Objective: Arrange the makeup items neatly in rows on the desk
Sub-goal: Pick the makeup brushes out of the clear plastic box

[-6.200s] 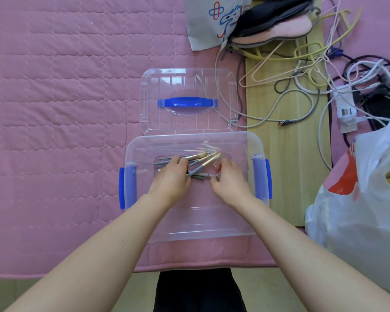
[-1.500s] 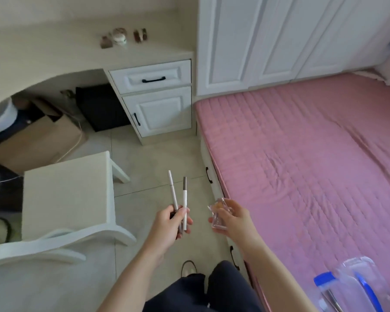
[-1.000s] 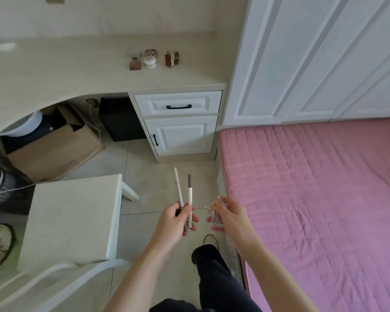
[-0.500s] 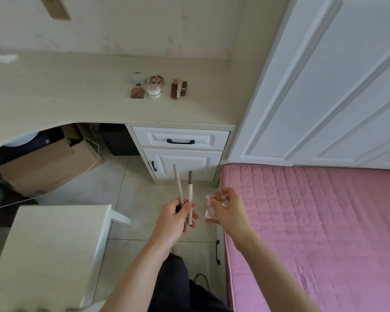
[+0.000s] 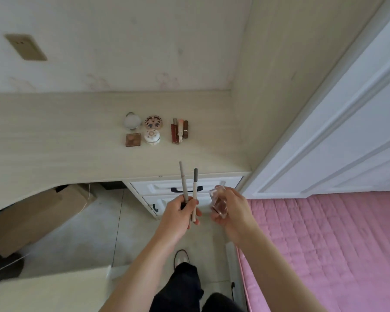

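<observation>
Head view. Lower centre: the left hand (image 5: 178, 216) pinches two slim pencils (image 5: 188, 188) by their lower ends, tips upward; the right hand (image 5: 232, 210) curls its fingers around a small clear case (image 5: 218, 200). All appear light and rigid; the pencils likely roll. On the desk (image 5: 54, 140), centre frame, four compacts (image 5: 142, 131) and lipsticks (image 5: 180, 131) lie in rows, with bare surface toward the near edge.

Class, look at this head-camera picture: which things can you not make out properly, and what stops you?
- Clear case, head view: the right hand wraps it; contents unreadable.
- Two pencils: lower ends hidden in the left hand.
- Small items on the desk, such as the sticks: too small to identify.
- Cardboard box: desk edge covers its top.
</observation>
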Motion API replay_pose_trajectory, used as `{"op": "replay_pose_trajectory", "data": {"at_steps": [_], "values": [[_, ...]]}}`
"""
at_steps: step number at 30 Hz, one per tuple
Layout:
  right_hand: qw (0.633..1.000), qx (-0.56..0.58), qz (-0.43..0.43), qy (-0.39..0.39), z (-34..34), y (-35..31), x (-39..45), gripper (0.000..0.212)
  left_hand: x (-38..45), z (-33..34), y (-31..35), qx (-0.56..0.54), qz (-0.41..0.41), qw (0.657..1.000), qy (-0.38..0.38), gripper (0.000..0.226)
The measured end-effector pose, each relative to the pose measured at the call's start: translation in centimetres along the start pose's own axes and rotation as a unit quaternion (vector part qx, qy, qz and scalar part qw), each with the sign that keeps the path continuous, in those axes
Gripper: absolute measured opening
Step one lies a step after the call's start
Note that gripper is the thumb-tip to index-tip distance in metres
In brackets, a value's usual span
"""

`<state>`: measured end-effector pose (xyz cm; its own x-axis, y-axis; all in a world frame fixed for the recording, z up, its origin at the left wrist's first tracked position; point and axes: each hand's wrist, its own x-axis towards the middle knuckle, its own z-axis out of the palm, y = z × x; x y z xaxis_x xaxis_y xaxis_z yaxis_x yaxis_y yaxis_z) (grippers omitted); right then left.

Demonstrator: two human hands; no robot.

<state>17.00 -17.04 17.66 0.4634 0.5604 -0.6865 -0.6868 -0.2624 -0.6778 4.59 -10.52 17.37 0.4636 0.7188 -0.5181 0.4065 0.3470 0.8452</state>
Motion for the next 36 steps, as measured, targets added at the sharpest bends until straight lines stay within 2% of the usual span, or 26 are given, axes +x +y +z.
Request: {"op": "replay_pose_trajectory", "data": {"at_steps": [6,12,16,23,26,32,36], "values": [[0.998,-0.002,-0.026,0.055,3.8,-3.3,4.5,0.012,6.5,-1.1,3.5,0.027,0.015,0.999,-0.024,0.019],[0.980,-0.142,-0.100,0.100,4.4,-5.8,9.5,0.018,12.4,-0.3,5.7,0.045,0.006,0.998,-0.042,0.018],[0.964,-0.195,-0.124,0.131,3.8,-7.5,13.6,0.015,16.9,0.7,6.6,0.071,-0.018,0.996,-0.052,0.018],[0.968,-0.216,-0.039,0.119,3.5,-10.3,20.9,0.015,24.2,2.9,8.1,0.076,-0.095,0.992,-0.036,0.020],[0.967,-0.227,-0.027,0.113,4.0,-11.1,23.9,0.014,27.1,3.7,8.5,0.082,-0.120,0.989,-0.013,0.019],[0.938,-0.333,-0.006,0.095,5.1,-11.9,28.8,0.022,31.3,4.5,7.5,0.080,-0.154,0.984,0.029,0.013],[0.922,-0.380,0.022,0.068,5.5,-11.8,30.5,0.020,33.1,4.7,6.1,0.106,-0.152,0.981,0.052,0.013]]}}
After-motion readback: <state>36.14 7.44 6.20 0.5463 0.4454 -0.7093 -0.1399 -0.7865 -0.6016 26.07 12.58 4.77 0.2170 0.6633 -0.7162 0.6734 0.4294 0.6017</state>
